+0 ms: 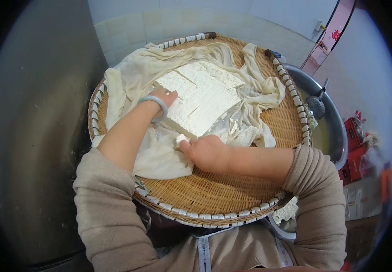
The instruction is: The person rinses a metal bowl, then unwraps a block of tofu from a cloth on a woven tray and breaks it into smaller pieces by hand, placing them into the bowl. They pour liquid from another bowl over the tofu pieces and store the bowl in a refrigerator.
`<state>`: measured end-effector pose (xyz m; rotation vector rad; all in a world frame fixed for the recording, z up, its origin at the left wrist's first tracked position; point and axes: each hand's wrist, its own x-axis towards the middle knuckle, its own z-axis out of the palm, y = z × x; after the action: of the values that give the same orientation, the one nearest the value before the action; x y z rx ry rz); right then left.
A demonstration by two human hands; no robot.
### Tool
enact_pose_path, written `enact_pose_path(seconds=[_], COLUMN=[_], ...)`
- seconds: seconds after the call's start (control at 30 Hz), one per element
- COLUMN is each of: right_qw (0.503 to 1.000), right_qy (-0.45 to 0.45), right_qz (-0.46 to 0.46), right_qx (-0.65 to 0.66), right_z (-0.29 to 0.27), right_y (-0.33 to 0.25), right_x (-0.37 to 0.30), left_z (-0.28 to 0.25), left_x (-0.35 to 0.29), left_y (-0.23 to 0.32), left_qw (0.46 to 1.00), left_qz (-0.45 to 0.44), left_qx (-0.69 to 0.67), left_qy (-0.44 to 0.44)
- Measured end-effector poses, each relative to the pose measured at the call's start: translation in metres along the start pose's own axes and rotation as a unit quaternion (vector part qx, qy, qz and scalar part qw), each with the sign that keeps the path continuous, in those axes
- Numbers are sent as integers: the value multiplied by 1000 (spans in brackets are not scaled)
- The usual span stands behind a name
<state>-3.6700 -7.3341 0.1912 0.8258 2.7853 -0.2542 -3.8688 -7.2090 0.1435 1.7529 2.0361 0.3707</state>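
Note:
A white slab of tofu (207, 97) with straight cut lines lies on a damp cream cloth (169, 163), spread over a round woven bamboo tray (232, 190). My left hand (164, 96), with a pale bangle at the wrist, rests its fingers on the slab's left edge and holds nothing. Just below the slab's near corner, my right hand (207, 153) is closed, its fingertips at a small white lump (181, 139). What it grips is hidden by the fingers. Small white crumbs are scattered on the cloth right of the slab.
A large metal basin (338, 131) with yellowish liquid and a metal ladle (316, 106) stands right of the tray. Under the tray's near right rim sits a bowl of white curds (286, 212). A dark panel (37, 136) rises at left; red crates (354, 149) are far right.

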Motion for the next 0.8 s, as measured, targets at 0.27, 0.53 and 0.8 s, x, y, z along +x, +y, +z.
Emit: enact_pose_path(seconds=[0.27, 0.53, 0.8], right_qw=[994, 995, 985], right_qy=[84, -5, -101], right_qz=[35, -43, -53], right_qx=[59, 90, 131], right_z=[4, -28, -32], right_y=[6, 29, 39], right_x=[5, -21, -61], left_z=[4, -2, -10], left_x=[7, -21, -40], left_y=[11, 16, 51], left_qw=[998, 988, 964], left_qz=[45, 131, 208], left_qx=[45, 60, 135], left_qy=[28, 53, -92])
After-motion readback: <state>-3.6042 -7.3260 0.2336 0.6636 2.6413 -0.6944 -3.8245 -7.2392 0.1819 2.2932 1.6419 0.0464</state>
